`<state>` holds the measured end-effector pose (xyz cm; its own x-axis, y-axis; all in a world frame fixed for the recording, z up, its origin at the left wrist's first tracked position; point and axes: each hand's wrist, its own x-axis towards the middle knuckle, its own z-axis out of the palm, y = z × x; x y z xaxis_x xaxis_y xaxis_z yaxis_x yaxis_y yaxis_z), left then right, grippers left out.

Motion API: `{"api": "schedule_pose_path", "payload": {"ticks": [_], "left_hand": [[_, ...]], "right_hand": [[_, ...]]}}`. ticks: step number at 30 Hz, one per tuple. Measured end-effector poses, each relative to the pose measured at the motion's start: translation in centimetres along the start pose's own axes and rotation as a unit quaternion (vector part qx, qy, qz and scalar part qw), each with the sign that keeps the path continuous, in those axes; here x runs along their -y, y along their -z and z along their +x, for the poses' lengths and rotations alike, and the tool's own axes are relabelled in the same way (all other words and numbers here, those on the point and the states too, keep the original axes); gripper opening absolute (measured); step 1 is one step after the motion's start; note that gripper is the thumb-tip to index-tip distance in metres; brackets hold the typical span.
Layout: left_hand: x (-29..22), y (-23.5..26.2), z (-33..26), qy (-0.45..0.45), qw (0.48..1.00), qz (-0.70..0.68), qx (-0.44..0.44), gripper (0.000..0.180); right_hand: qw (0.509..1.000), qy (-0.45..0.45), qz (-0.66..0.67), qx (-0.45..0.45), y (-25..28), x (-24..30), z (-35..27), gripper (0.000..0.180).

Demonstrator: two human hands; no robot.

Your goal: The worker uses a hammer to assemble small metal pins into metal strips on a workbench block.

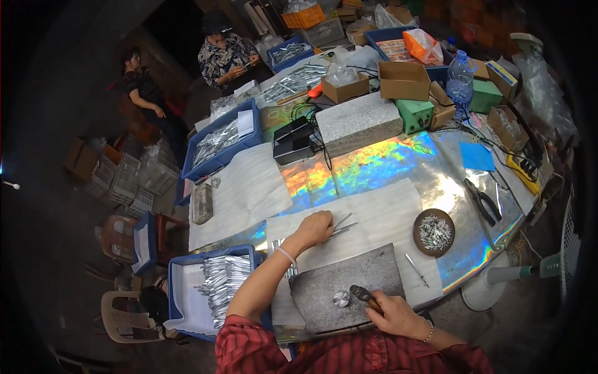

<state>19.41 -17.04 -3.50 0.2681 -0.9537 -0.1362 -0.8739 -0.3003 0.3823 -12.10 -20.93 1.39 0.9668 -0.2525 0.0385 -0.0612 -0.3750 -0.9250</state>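
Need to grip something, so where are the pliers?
Right side of the head view: the pliers lie right of the brown bowl, below the flat blue square.

A small, dim workshop. Its broad desk [451, 202], covered in shiny, rainbow-reflecting sheeting, holds black-handled pliers [477, 192], a dark flat slab [349, 274] and a brown bowl [436, 253] of tiny metal pieces. A right hand [397, 315] grasps a hammer [365, 297]. Blue trays [225, 161] are heaped with slim silvery metal parts. Cardboard boxes [403, 80] and plastic crates [124, 174] crowd around, and two other people [225, 59] are beyond.
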Motion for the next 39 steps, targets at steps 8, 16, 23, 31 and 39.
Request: {"api": "schedule_pose_path", "payload": {"ticks": [8,16,23,31,39], "left_hand": [[-0.7,1.1,-0.5,0.013,0.999,-0.045,-0.014,0.014],[-0.4,0.8,-1.1,0.035,0.993,-0.100,-0.057,0.016],[-1.2,0.6,-1.4,0.073,0.973,-0.183,-0.117,0.014],[-2.0,1.4,-1.8,0.075,0.938,-0.278,-0.191,0.012],[-6.3,5.5,-4.8,0.084,0.909,-0.372,-0.167,0.015]], "right_hand": [[1.000,0.006,0.009,-0.007,-0.1,0.0,-0.2,0.024],[1.000,0.011,0.004,-0.014,-0.3,-0.1,-0.2,0.024],[1.000,0.021,-0.006,-0.013,-0.4,-0.3,-0.3,0.024],[1.000,0.023,-0.001,-0.018,-0.3,-0.4,-0.4,0.025],[0.999,0.023,-0.008,-0.027,-0.3,0.0,-0.4,0.023]]}}
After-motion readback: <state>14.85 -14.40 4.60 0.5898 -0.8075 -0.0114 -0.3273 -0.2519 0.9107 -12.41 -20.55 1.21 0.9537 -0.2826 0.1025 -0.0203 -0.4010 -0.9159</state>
